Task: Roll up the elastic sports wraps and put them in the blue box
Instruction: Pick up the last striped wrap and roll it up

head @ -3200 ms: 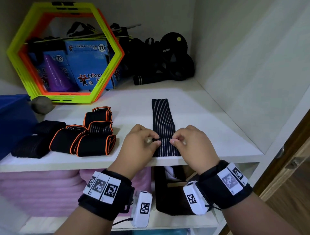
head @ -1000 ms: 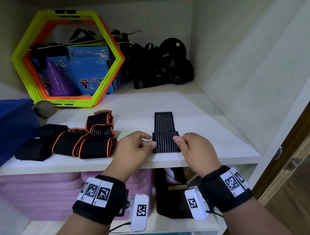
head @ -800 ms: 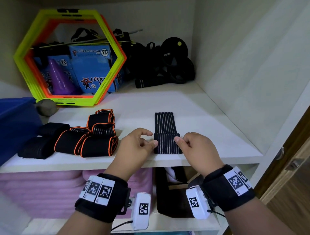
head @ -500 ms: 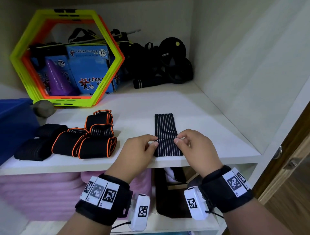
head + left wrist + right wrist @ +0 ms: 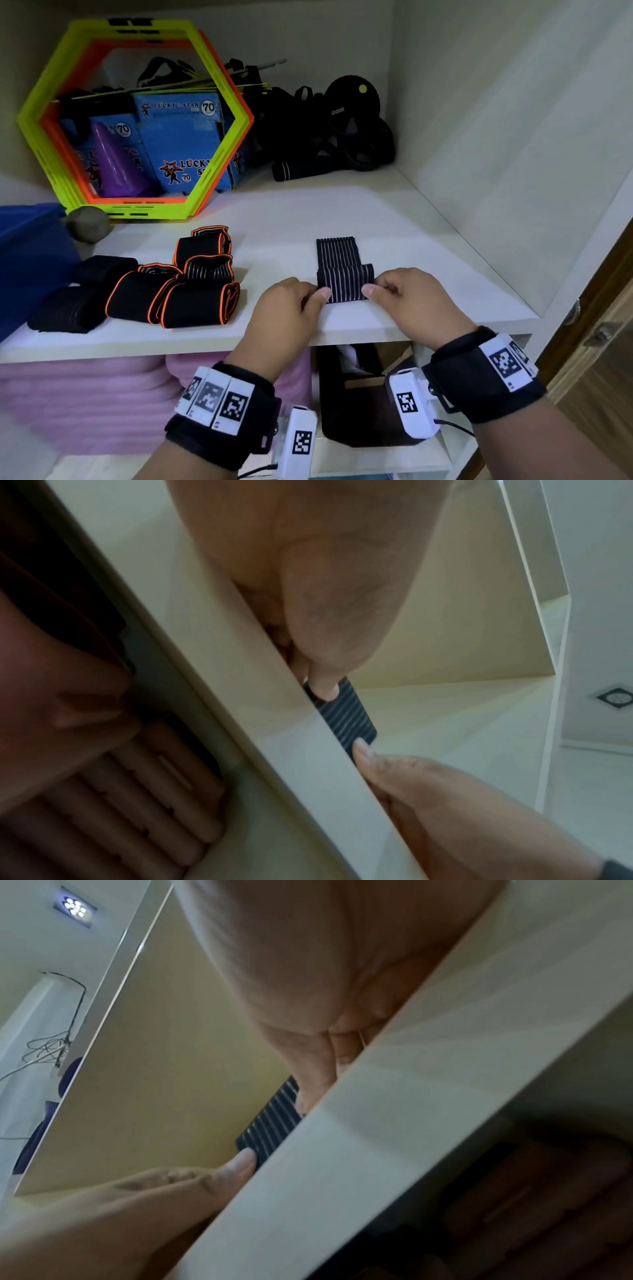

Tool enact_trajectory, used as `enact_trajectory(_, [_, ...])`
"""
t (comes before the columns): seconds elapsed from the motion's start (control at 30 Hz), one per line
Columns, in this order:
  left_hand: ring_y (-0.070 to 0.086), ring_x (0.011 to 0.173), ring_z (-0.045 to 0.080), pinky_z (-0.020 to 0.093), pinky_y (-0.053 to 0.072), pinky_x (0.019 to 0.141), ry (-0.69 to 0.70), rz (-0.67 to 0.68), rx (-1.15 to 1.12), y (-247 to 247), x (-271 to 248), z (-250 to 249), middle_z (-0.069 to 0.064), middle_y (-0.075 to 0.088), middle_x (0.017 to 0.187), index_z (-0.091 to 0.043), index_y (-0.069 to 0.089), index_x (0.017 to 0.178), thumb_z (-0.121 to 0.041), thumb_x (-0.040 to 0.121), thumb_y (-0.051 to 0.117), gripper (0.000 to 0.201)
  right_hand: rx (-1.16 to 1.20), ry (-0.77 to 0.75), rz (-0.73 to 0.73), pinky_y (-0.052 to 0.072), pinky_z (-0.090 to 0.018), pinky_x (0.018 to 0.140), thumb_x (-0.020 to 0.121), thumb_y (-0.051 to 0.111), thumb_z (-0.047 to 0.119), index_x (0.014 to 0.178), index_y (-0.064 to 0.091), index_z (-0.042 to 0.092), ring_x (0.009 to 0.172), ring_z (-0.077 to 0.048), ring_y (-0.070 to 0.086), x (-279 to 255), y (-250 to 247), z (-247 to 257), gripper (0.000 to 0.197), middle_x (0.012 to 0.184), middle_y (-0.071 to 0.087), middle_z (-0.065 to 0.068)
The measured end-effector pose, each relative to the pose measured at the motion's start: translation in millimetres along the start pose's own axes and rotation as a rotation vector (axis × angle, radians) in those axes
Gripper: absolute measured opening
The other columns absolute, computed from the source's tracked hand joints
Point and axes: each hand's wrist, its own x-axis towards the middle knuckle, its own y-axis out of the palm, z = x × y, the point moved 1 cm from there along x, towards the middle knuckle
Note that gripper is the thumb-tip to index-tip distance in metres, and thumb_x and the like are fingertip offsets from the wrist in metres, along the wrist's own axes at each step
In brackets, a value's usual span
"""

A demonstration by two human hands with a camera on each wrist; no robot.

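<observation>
Blue box (image 5: pixel 24 260): on the white shelf (image 5: pixel 394 219) at the 9 o'clock edge, partly out of frame. Beside it toward 3 o'clock lies a cluster of rolled wraps (image 5: pixel 144 294), some plain black, some orange-trimmed, touching one another. Behind them, near 11 o'clock, a yellow-and-orange hexagon frame (image 5: pixel 219 150) stands upright before blue cartons.

Left hand (image 5: pixel 287 308): fingers curled, thumb and fingertips pinching the left end of the striped wrap (image 5: pixel 344 281). The wrap sits near the shelf's front edge, its near part rolled, a short flat tail extending toward 12 o'clock.

Right hand (image 5: pixel 411 301): fingers curled, pinching the roll's right end. Black gear (image 5: pixel 342 130) is piled at 1 o'clock, well apart.
</observation>
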Motion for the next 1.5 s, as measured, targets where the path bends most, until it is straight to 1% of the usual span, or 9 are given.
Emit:
enact_trajectory(0.27, [0.041, 0.047, 0.021, 0.032, 0.03, 0.051, -0.176, -0.066, -0.09, 7.5, 9.8, -4.7, 0.0, 0.037, 0.043, -0.008, 0.054, 0.054, -0.05, 0.096, 0.057, 0.06, -0.019, 0.099, -0.1, 0.034, -0.03, 0.055, 0.096, 0.056, 0.043, 0.068, 0.059, 0.001, 0.058, -0.021, 0.05, 3.8, 4.1, 1.1, 0.051, 0.056, 0.051, -0.006])
enact_trajectory(0.4, [0.052, 0.055, 0.023, 0.037, 0.045, 0.057, -0.178, -0.087, -0.08, 9.8, 10.9, -8.8, 0.005, 0.053, 0.053, -0.01, 0.054, 0.055, -0.048, 0.092, 0.062, 0.053, -0.075, 0.101, -0.055, 0.049, -0.036, 0.076, 0.093, 0.058, 0.049, 0.108, 0.061, 0.023, 0.083, -0.021, 0.062, 6.9, 0.9, 5.9, 0.031, 0.082, 0.063, 0.0])
enact_trajectory(0.5, [0.057, 0.074, 0.016, 0.033, 0.049, 0.07, -0.093, -0.183, -0.07, 9.2, 8.0, -9.7, -0.005, 0.054, 0.084, -0.025, 0.065, 0.086, -0.046, 0.087, 0.067, 0.021, -0.1, 0.064, 0.038, 0.049, -0.036, 0.089, 0.096, 0.054, 0.045, 0.138, 0.046, 0.041, 0.097, -0.02, 0.06, 7.7, -1.0, 11.6, 0.043, 0.11, 0.056, -0.001])
enact_trajectory(0.67, [0.057, 0.1, 0.015, 0.042, 0.049, 0.088, -0.087, -0.097, 0.07, 7.9, 2.3, -1.1, -0.013, 0.051, 0.096, -0.044, 0.069, 0.11, -0.077, 0.075, 0.051, 0.051, -0.183, 0.019, 0.205, 0.048, -0.035, 0.094, 0.078, 0.065, 0.069, 0.144, 0.044, 0.043, 0.103, -0.016, 0.058, 10.8, -6.0, 11.4, 0.074, 0.113, 0.047, 0.003])
enact_trajectory(0.8, [0.056, 0.103, 0.015, 0.043, 0.047, 0.095, -0.163, 0.052, 0.046, 0.7, 4.8, 7.3, -0.016, 0.049, 0.096, -0.053, 0.061, 0.121, -0.073, 0.064, 0.063, 0.06, -0.058, 0.003, 0.284, 0.046, -0.018, 0.083, 0.08, 0.078, 0.04, 0.136, 0.056, 0.036, 0.093, -0.01, 0.061, 23.3, -14.0, 10.0, 0.06, 0.093, 0.057, 0.012])
enact_trajectory(0.97, [0.056, 0.104, 0.024, 0.042, 0.045, 0.094, -0.206, 0.049, 0.094, 1.1, 10.4, 1.4, -0.011, 0.053, 0.09, -0.051, 0.058, 0.123, -0.06, 0.089, 0.055, 0.035, 0.045, 0.025, 0.316, 0.04, -0.029, 0.067, 0.092, 0.063, 0.032, 0.088, 0.07, 0.035, 0.067, -0.011, 0.053, 38.4, -16.4, 1.6, 0.009, 0.073, 0.065, -0.001])
enact_trajectory(1.1, [0.055, 0.105, 0.029, 0.044, 0.04, 0.094, -0.309, 0.079, 0.134, 3.0, 17.0, -3.2, -0.006, 0.065, 0.088, -0.035, 0.063, 0.093, -0.064, 0.097, 0.037, 0.039, 0.006, 0.107, 0.282, 0.029, -0.03, 0.054, 0.1, 0.053, 0.042, 0.059, 0.038, 0.017, 0.05, -0.013, 0.035, 38.3, -17.6, 7.9, 0.049, 0.056, 0.037, 0.002])
enact_trajectory(1.33, [0.055, 0.092, 0.027, 0.045, 0.041, 0.092, -0.355, 0.05, 0.152, 5.4, 18.3, -7.5, -0.006, 0.059, 0.068, -0.022, 0.051, 0.059, -0.069, 0.094, 0.037, 0.06, 0.013, 0.182, 0.183, 0.032, -0.032, 0.057, 0.096, 0.057, 0.046, 0.06, 0.033, 0.012, 0.047, -0.022, 0.034, 32.9, -16.8, 11.4, 0.055, 0.054, 0.033, -0.003])
enact_trajectory(1.5, [0.062, 0.09, 0.022, 0.047, 0.046, 0.092, -0.352, 0.059, 0.058, -3.0, 14.8, -18.4, -0.008, 0.061, 0.073, -0.026, 0.052, 0.07, -0.062, 0.093, 0.048, 0.042, -0.055, 0.078, 0.265, 0.055, -0.035, 0.074, 0.09, 0.067, 0.032, 0.12, 0.046, 0.029, 0.086, -0.022, 0.065, 25.1, -27.7, 25.5, 0.036, 0.11, 0.055, -0.003])
